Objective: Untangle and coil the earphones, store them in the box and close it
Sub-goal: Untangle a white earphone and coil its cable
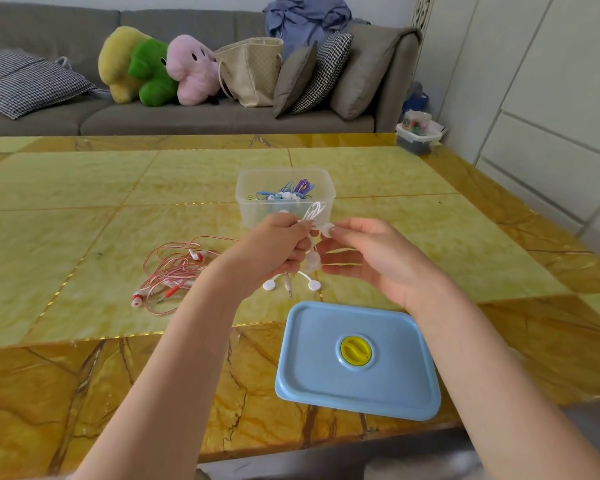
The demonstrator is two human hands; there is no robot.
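My left hand (pixel 278 247) grips a bundle of white earphones (pixel 311 265) above the table; a loop of cord sticks up above my fingers, and two earbuds and the plug hang below. My right hand (pixel 371 252) pinches a white clip on the same bundle with thumb and fingertips. Just behind my hands stands the clear plastic box (pixel 246 199), open, with blue, purple and white earphones inside. A tangled red and white earphone set (pixel 174 271) lies on the table to the left. The blue lid (pixel 357 362) with a yellow knob lies flat near the front edge.
The yellow marble-pattern table (pixel 84 209) is wide. A small clear container (pixel 418 133) sits at its far right corner. Behind it is a grey sofa (pixel 205 119) with plush toys, cushions and a bag. A white cabinet stands on the right.
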